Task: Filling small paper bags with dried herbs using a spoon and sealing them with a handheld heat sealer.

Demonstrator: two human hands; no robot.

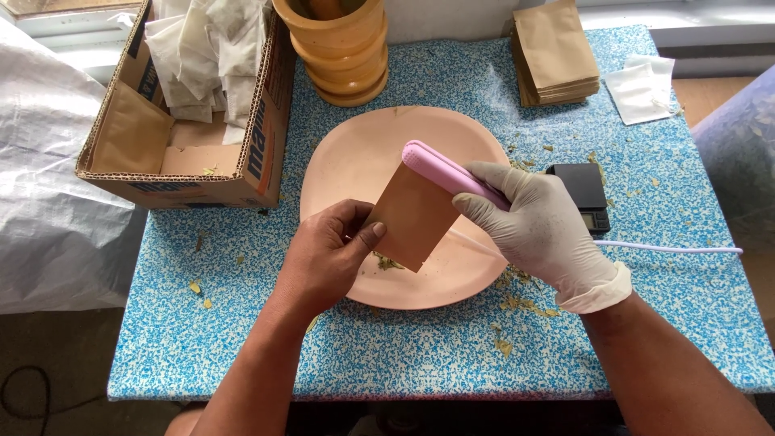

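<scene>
The bare left hand (327,254) pinches the lower edge of a small brown paper pouch (412,214), held above the pink plate (363,153) at the table's centre. At the pouch's 12 o'clock edge, the gloved right hand (541,230) grips a pink clamp-style heat sealer (444,171), closed over the pouch mouth. The pouch looks light, thin and easily creased, so it is best held by its flat lower corners, away from the clamp.
</scene>
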